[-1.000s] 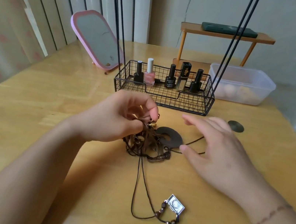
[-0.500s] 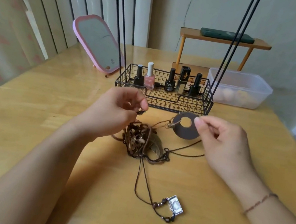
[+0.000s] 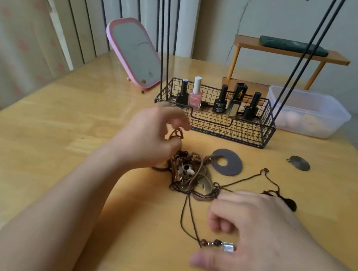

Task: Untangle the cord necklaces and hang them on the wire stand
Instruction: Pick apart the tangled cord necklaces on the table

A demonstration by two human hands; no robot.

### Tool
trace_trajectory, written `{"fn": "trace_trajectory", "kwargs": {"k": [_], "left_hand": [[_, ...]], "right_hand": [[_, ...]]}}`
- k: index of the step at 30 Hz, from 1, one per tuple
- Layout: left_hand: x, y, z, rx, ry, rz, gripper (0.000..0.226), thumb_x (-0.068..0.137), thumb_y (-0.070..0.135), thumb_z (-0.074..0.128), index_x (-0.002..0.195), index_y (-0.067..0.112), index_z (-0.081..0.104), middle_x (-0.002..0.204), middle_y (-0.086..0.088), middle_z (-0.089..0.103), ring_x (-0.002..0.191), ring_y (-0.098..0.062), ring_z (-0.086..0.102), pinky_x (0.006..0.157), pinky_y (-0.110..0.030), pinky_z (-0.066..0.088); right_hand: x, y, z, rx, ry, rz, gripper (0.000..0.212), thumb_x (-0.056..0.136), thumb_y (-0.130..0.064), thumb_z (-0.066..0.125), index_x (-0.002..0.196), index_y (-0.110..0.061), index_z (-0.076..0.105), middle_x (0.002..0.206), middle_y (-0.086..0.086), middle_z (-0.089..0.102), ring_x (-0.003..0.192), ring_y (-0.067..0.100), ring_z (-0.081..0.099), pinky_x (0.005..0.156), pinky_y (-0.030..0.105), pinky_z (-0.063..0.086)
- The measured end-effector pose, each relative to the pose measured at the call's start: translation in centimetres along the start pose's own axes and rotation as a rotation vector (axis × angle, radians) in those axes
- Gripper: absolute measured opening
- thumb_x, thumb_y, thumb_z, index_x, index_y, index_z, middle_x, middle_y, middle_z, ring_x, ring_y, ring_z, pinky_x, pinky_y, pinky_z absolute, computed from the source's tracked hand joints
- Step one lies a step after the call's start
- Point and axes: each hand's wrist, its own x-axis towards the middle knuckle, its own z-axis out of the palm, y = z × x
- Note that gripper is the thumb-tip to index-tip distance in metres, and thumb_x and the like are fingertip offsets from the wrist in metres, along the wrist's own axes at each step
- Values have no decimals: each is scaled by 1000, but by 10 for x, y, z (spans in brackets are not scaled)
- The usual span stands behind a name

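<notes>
1. Right hand (image 3: pixel 272 248) now hovers nearest the viewer over the silver pendant (image 3: pixel 227 247) and its beads; its fingers are curled loosely around it with the thumb underneath, about to pinch rather than visibly gripping. Half a second ago this hand held the flat ring pendant up by its edge.
2. Just beyond the right hand's fingertips lies the tangle of cord necklaces (image 3: pixel 190 177), with two cords running from it back to the silver pendant.
3. Left hand (image 3: pixel 147 139), on the tangle's far left side, pinches a loop of brown cord (image 3: pixel 177 134) and lifts it, as it did before.
4. Past the tangle to its right, the ring pendant (image 3: pixel 227 161) lies flat on the table (image 3: pixel 55 139) again, released. That suggests the effort has switched to freeing the silver-pendant necklace first.
5. Farthest off stands the wire stand (image 3: pixel 214 120), its basket holding nail polish bottles (image 3: pixel 196 93). No necklace hangs on its hooks where these show, so hanging has not begun.
</notes>
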Motion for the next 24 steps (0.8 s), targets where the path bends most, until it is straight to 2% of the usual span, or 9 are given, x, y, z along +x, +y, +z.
{"fn": "trace_trajectory", "kwargs": {"k": [2,4,7,10,12,15,17,22,24], "left_hand": [[-2,7,-6,-149,-146,199,28,83,7,67,103,25,70,112,9,60,111,-4,54,91,-9,37],[-4,9,-6,-184,-304,320,26,82,13,69,105,25,72,120,10,60,125,-10,49,107,-23,32],[-5,3,-2,-77,-453,330,29,80,25,74,109,30,73,122,15,60,124,-5,46,110,-27,31],[-4,-5,-2,1,-499,237,36,77,36,75,113,36,69,120,19,58,119,-4,49,107,-30,38],[-3,-8,-3,8,-479,174,33,81,37,75,113,36,67,115,18,59,112,-3,54,100,-29,44],[-1,-10,-1,67,-409,132,25,90,32,70,114,33,66,110,14,62,102,-4,57,92,-28,47],[-1,-9,2,95,-365,124,18,96,28,61,114,30,65,103,13,65,93,-3,58,85,-24,48],[-1,-4,7,75,-239,98,23,99,9,51,105,25,66,74,19,55,71,5,54,63,-9,37],[-1,-3,8,44,-237,100,24,98,6,50,101,25,66,75,11,59,69,-5,53,61,-14,38]], "right_hand": [[-5,-5,-4,-71,-90,-17,62,60,-96,39,89,-41,41,96,-31,43,93,-11,37,73,14,27],[-6,-4,-3,-56,-112,-74,49,70,-87,43,89,-42,40,94,-34,42,93,-13,36,66,14,25],[-7,3,-2,-65,-86,-181,27,82,-69,39,83,-42,42,77,-28,42,86,-13,38,56,15,24],[-11,14,-6,-58,-125,-140,31,79,-66,22,83,-40,39,88,-24,48,97,-8,38,67,19,34],[-13,24,-12,43,-93,-100,32,78,-66,26,83,-39,42,90,-20,54,93,0,46,72,22,41],[-14,37,-20,496,-50,25,33,78,-66,48,85,-34,54,87,-11,69,74,10,59,70,33,52],[-10,43,-21,789,38,-7,28,79,-59,61,84,-31,62,95,-2,75,78,9,64,72,25,52],[-1,54,-20,1528,305,-39,11,76,-20,58,68,-15,65,74,18,68,75,30,66,71,33,56],[1,57,-25,1876,184,-144,14,77,-17,58,76,-3,58,73,22,60,75,35,61,77,44,49]]}}
